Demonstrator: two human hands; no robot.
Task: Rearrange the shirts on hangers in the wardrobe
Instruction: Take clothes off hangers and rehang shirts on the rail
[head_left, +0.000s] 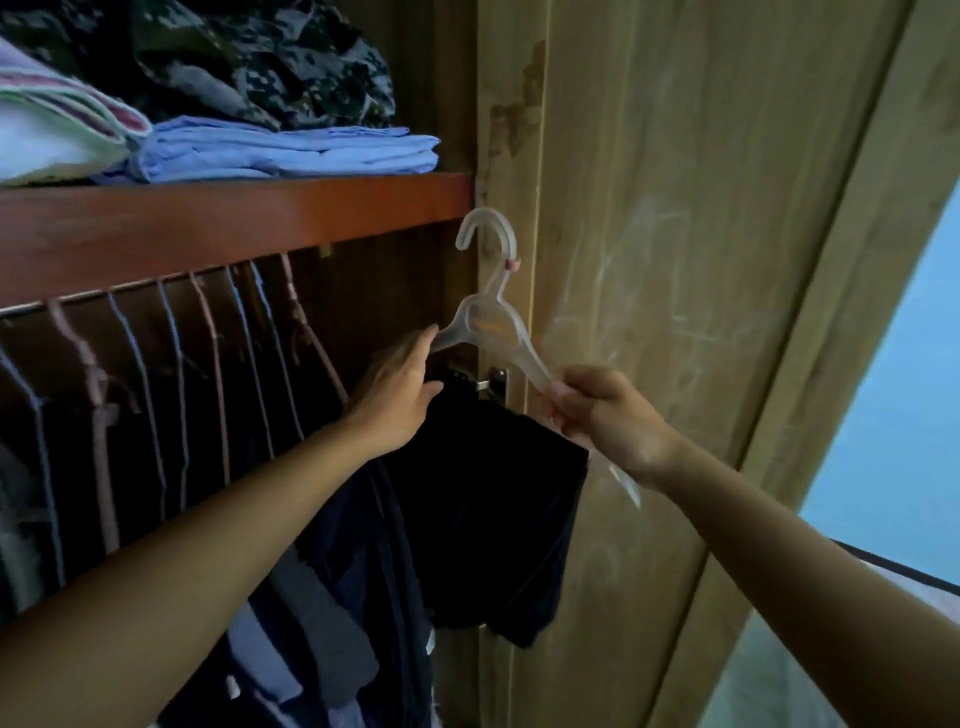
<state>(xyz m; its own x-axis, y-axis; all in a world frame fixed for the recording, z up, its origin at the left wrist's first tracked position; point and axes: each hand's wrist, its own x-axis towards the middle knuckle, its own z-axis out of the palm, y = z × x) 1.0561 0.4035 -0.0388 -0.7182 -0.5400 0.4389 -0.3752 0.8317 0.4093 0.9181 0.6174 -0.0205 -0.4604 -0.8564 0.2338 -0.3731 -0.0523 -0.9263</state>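
Wardrobe (498, 130), open. Upper shelf (234, 218), red-brown front edge, carries folded items: a pale blue stack (291, 150) at the right, a white and striped bundle (57, 119) at the left, and camouflage-patterned cloth (249, 57) heaped behind both.

Below the shelf, a rail (104, 293) holds a row of thin hangers (176, 353), closely spaced, with dark garments (322, 597) hanging under them. Individual shirts cannot be told apart in the shadow.

Task item: a translucent plastic hanger (491, 322), off the rail, tilted, its hook uppermost near the right end of the shelf edge. A dark shirt (498, 509) hangs beneath it, in front of the wardrobe's right upright and just beside the rail's hanging garments.

Right hand (602, 415): fingers curled around the hanger's right arm, gripping it. The arm's tip projects below the hand.

Left hand (400, 395): fingers extended, not curled; fingertips touching the hanger's left arm end, palm over the top of the dark shirt.

The pale wooden door (701, 260), scuffed, stands immediately to the right. A metal latch (493, 382) is partly visible between the hands.
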